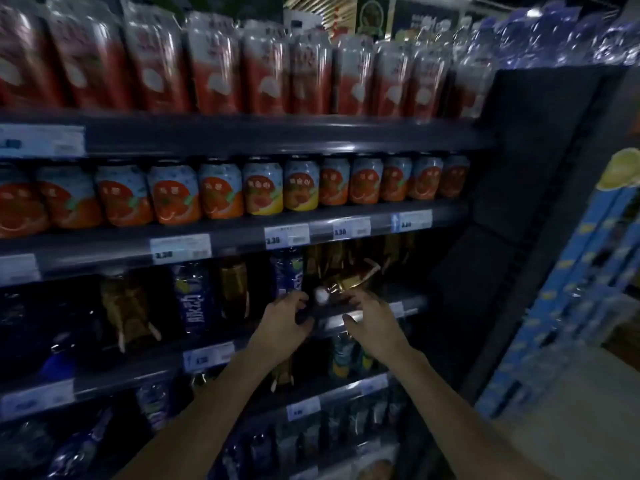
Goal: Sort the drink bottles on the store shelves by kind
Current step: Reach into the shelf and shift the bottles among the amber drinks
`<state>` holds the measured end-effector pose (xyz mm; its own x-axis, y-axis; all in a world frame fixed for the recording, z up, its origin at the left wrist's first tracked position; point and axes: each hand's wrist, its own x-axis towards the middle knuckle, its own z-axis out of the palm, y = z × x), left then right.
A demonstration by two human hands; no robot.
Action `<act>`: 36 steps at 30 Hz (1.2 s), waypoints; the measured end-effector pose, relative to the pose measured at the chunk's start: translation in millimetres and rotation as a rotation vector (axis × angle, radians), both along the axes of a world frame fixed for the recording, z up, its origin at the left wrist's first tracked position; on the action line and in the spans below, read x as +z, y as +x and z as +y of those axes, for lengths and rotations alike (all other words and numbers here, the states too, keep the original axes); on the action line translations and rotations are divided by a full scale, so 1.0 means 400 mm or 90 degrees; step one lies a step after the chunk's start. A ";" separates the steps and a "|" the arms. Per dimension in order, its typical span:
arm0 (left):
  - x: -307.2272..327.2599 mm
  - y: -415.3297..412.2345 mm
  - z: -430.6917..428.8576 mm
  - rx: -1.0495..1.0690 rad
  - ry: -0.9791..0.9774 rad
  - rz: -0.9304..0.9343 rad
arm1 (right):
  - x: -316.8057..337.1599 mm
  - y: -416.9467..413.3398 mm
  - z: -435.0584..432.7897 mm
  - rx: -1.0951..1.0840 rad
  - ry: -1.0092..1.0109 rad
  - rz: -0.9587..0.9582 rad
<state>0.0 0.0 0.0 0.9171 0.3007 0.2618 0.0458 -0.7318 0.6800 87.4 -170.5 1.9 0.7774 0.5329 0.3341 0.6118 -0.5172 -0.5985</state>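
Both my left hand point(284, 318) and right hand point(372, 323) hover with fingers spread, touching nothing, before the tipped amber bottle point(341, 284); probably heavy and slick, so I'd grasp its body.

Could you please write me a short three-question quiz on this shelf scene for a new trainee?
1. True or false: both hands, the left hand and the right hand, reach to the same shelf.
2. Multiple choice: the gold-labelled bottle between the hands is A) upright, B) tipped over with its white cap toward the camera, C) on the floor.
3. Fill in: the shelf directly above the hands holds a row of ____.

Key: 1 true; 2 B; 3 cans, with orange and blue labels.
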 end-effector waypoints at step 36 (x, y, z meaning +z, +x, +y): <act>-0.170 0.194 -0.039 0.124 0.154 0.087 | -0.139 0.307 0.122 -0.008 -0.084 -0.287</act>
<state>77.4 -15.5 -67.8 0.8797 0.4183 0.2259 0.2796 -0.8395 0.4658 210.0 -121.6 -53.7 0.5771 0.5854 0.5694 0.7888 -0.5802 -0.2030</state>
